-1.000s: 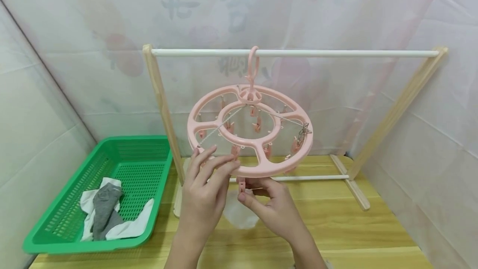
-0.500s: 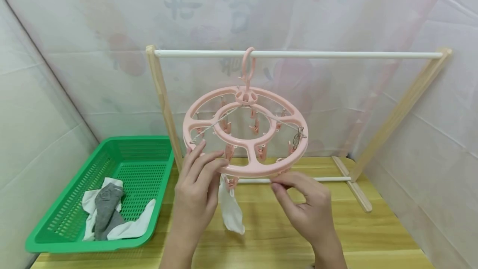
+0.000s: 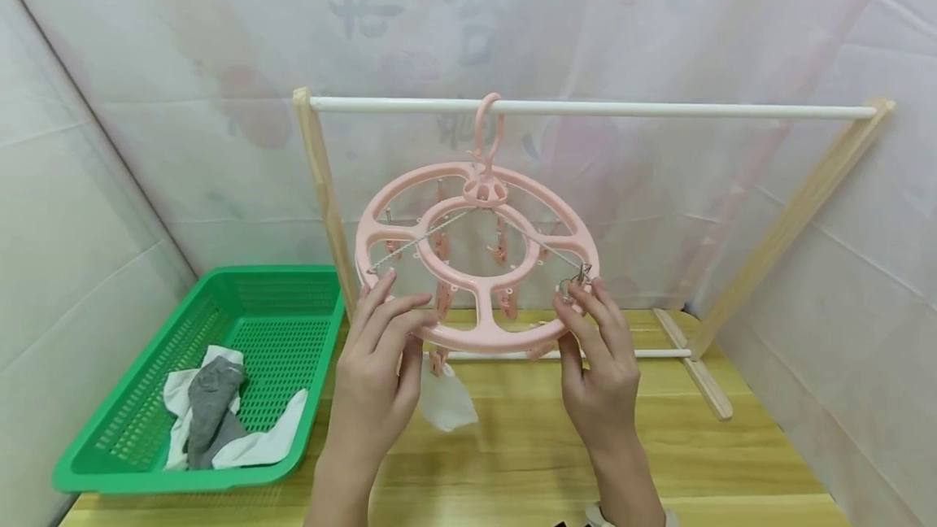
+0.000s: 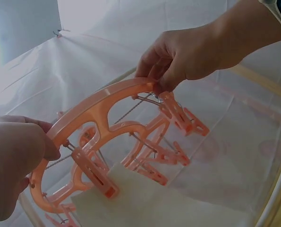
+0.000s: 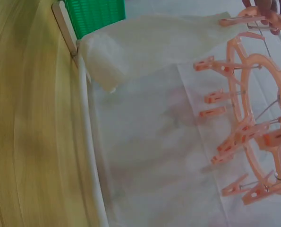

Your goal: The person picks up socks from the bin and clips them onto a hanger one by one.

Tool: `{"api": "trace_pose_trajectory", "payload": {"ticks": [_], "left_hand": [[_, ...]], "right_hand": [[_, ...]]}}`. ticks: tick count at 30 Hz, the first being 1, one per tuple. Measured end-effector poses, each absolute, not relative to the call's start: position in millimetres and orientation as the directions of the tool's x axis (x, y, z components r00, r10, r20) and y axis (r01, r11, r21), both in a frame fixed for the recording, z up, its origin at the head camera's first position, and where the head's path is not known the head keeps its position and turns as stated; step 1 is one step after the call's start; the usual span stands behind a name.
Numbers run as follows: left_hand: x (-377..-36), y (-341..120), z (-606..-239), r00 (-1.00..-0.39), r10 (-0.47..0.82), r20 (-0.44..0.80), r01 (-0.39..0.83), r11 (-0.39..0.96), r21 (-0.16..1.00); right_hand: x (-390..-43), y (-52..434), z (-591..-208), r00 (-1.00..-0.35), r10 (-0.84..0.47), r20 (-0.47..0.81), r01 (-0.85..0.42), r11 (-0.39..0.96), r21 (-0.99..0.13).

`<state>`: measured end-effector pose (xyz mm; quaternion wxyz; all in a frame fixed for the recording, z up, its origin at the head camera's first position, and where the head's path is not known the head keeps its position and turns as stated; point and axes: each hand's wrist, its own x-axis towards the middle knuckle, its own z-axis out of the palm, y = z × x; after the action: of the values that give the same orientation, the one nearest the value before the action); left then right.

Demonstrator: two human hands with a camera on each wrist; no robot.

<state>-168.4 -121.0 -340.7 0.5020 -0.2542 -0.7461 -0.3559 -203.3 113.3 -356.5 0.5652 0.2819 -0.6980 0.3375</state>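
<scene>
A pink round clip hanger [image 3: 486,340] hangs by its hook from a white rail [image 3: 659,109], its ring tilted toward me. My left hand [image 3: 381,364] grips the front left of the rim, thumb below and fingers on top. At the front right, my right hand [image 3: 603,356] holds the rim between thumb and fingers, beside a small metal wire piece [image 3: 574,279]. A white sock [image 3: 448,401] dangles from one pink clothespin [image 4: 93,172] near my left hand. Several other clothespins [image 5: 216,97] hang under the ring with nothing in them.
To the left, a green basket [image 3: 315,397] holds white and grey socks [image 3: 212,397]. Wooden posts [image 3: 798,218] carry the rail, and a lower white bar [image 3: 659,353] crosses behind the hands. The stand rests on a wooden table [image 3: 703,462] with curtains behind.
My right hand has left the clothespin holding the sock and moved right and up onto the rim. The ring has shifted slightly left and the sock swings freely. My left hand stays on the rim.
</scene>
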Motion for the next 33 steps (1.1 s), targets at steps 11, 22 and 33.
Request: {"api": "trace_pose_trajectory", "payload": {"ticks": [11, 22, 33], "left_hand": [[-160.7, -113.1, -330.9, -0.269, 0.058, 0.961, 0.785, 0.592, 0.184], [-152.1, -99.2, -328.9, -0.244, 0.098, 0.965, 0.765, 0.631, 0.129], [-154.1, -99.2, -334.3, -0.345, 0.128, 0.930, 0.726, 0.664, 0.179]], "right_hand": [[-199.3, 105.8, -352.1, -0.147, 0.002, 0.989, -0.797, 0.592, -0.119], [-191.5, 94.5, -345.8, -0.066, -0.018, 0.998, -0.809, 0.586, -0.043], [-183.9, 80.7, -343.9, -0.022, -0.041, 0.999, -0.815, 0.579, 0.006]]}}
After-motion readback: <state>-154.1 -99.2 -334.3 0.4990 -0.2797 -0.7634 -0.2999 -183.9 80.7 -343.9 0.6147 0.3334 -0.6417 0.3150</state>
